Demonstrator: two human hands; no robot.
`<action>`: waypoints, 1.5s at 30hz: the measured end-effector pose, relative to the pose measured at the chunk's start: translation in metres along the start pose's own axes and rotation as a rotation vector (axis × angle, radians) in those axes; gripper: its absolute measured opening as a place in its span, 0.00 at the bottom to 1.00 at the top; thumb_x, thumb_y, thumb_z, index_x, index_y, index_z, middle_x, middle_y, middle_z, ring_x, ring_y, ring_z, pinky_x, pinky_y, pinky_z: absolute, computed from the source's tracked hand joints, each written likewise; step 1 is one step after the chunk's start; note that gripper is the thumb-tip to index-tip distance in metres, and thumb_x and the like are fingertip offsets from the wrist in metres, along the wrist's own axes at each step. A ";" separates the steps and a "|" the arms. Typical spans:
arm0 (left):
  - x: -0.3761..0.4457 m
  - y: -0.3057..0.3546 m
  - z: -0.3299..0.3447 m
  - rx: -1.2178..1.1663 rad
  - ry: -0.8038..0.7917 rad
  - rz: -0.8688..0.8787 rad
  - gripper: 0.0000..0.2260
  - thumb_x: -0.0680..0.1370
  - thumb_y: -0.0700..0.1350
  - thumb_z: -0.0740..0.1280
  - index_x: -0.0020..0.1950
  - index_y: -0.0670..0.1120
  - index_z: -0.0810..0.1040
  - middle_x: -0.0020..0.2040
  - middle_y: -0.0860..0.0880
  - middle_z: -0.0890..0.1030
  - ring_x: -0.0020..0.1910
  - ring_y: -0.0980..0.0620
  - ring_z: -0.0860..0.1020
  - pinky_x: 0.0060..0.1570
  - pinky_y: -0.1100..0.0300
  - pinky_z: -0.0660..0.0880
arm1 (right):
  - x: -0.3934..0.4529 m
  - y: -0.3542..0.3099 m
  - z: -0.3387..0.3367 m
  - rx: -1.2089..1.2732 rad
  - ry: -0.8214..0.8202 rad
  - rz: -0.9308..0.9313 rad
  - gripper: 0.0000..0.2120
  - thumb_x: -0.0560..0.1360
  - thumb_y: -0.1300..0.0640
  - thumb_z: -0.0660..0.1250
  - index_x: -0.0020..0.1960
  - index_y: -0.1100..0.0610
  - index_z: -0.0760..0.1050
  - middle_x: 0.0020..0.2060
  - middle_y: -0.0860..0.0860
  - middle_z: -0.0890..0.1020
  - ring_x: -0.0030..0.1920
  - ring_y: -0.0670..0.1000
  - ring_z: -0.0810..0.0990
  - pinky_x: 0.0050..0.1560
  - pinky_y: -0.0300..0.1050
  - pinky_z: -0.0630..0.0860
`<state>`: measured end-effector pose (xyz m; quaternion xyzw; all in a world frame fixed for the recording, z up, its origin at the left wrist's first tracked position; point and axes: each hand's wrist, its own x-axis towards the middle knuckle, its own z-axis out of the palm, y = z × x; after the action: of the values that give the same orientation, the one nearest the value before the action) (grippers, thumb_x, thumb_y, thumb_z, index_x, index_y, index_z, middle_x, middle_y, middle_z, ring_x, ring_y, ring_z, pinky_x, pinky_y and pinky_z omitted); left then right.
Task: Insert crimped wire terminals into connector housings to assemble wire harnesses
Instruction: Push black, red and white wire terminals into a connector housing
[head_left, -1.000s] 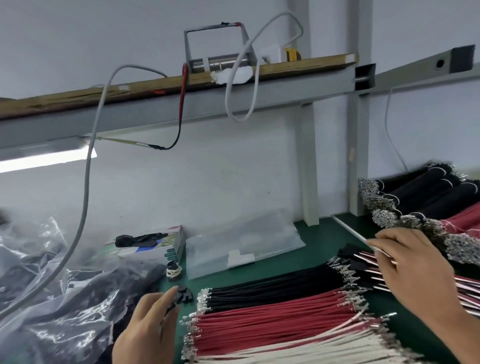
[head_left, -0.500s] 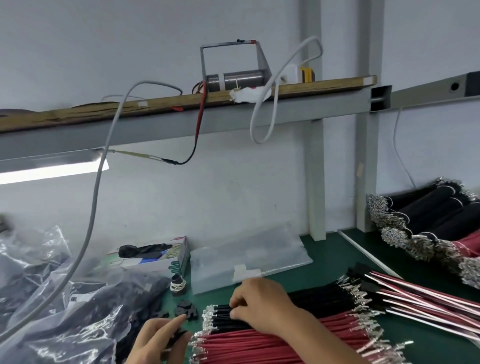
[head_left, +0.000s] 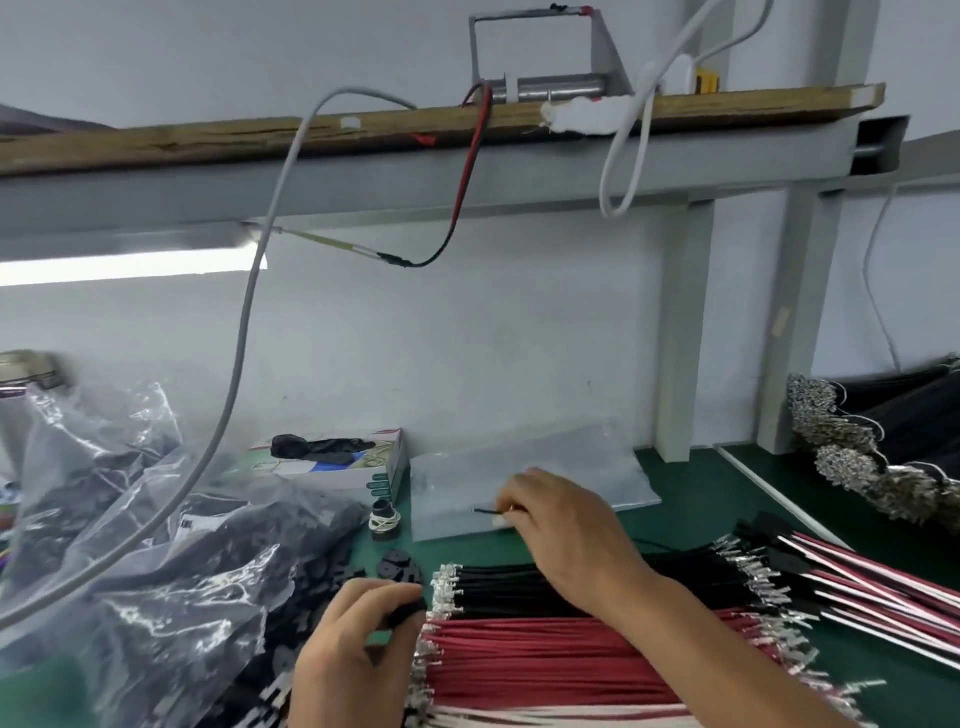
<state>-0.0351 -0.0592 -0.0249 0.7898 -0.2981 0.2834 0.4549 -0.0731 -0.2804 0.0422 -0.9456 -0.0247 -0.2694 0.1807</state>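
right hand (head_left: 558, 525) pinches a thin black wire (head_left: 485, 512); left hand (head_left: 353, 649) grips a black plastic housing (head_left: 408, 613)

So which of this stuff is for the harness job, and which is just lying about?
In the job:
black wires
red wires
black wire pinched by right hand
black housing in left hand
loose housings

Lying about:
cardboard box
flat clear bag
grey cable
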 end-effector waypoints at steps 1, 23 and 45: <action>-0.001 0.001 0.000 -0.016 0.001 -0.019 0.21 0.61 0.31 0.84 0.42 0.54 0.87 0.48 0.63 0.81 0.42 0.65 0.81 0.35 0.77 0.74 | 0.003 -0.003 -0.010 0.013 0.080 -0.016 0.06 0.83 0.53 0.60 0.54 0.48 0.76 0.45 0.40 0.75 0.44 0.42 0.74 0.45 0.41 0.72; -0.011 0.043 -0.008 -0.843 -0.230 -0.560 0.16 0.59 0.41 0.81 0.47 0.44 0.89 0.42 0.36 0.87 0.39 0.40 0.87 0.39 0.59 0.83 | -0.089 -0.013 -0.008 -0.013 0.222 -0.263 0.10 0.75 0.63 0.75 0.54 0.53 0.84 0.41 0.46 0.75 0.40 0.47 0.73 0.33 0.45 0.74; -0.011 0.044 -0.013 -0.697 -0.265 -0.483 0.12 0.62 0.42 0.80 0.44 0.47 0.89 0.40 0.40 0.87 0.39 0.43 0.87 0.40 0.62 0.82 | -0.093 -0.022 0.003 0.185 0.087 -0.183 0.07 0.80 0.56 0.68 0.55 0.53 0.83 0.44 0.43 0.76 0.43 0.42 0.75 0.44 0.38 0.75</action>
<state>-0.0769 -0.0635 -0.0032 0.6657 -0.2385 -0.0525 0.7052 -0.1540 -0.2539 -0.0013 -0.9060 -0.1277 -0.3223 0.2430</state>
